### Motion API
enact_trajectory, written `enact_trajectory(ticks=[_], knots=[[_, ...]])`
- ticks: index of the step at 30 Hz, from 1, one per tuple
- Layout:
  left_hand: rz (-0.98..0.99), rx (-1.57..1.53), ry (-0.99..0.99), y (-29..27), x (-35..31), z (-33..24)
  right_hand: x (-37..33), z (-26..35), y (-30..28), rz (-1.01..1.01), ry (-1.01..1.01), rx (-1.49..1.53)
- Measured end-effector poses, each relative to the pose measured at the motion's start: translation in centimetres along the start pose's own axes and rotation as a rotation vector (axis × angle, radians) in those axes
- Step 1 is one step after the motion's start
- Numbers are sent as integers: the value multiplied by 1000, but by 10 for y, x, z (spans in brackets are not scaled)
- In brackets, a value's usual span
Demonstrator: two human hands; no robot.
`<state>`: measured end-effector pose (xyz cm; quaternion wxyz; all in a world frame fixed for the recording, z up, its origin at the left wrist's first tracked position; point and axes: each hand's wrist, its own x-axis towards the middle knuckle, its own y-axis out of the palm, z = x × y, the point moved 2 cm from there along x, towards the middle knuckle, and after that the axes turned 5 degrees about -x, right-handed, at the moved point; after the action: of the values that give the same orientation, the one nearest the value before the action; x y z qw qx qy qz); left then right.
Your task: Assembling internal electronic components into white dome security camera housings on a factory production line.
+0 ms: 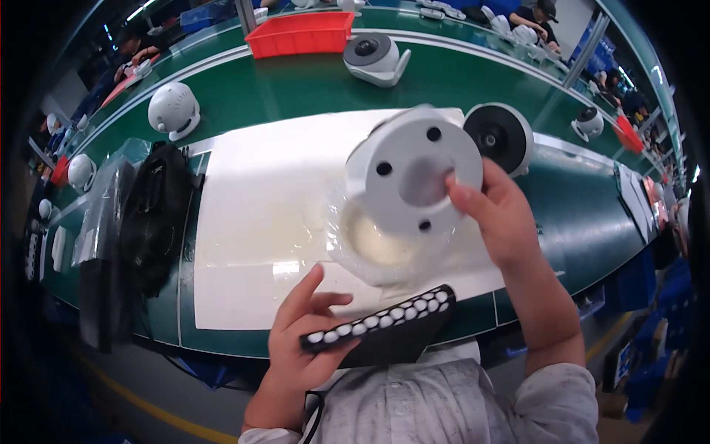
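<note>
In my right hand (499,214) is a white camera housing (377,196), gripped at its rim with the thumb on the underside. Its round base faces me, with three dark round spots and a blurred middle. My left hand (299,333) holds a black sheet (392,344) with a row of white round pads along its upper edge. The left thumb and forefinger stretch apart above it; the other fingers partly hide behind the sheet. Beneath the housing lies a clear plastic-wrapped ring (377,240) on a white mat (251,222).
A white camera with a dark round front (497,137) stands right of the housing. Another camera (373,58) sits beside a red bin (299,33) at the back. A black pouch (155,214) and plastic bags (111,200) lie left. Co-workers sit across the green bench.
</note>
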<state>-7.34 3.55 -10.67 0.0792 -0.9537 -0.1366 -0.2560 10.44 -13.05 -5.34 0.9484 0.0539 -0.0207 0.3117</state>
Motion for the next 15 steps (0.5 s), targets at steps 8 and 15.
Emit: enact_trajectory(ticks=[8, 15], knots=[[-197, -104, -100, -50, -14, 6, 183, -61, 32, -95, -940, -1485], [-309, -176, -291, -59, -22, 12, 264, -104, 79, 70, -750, -1904]])
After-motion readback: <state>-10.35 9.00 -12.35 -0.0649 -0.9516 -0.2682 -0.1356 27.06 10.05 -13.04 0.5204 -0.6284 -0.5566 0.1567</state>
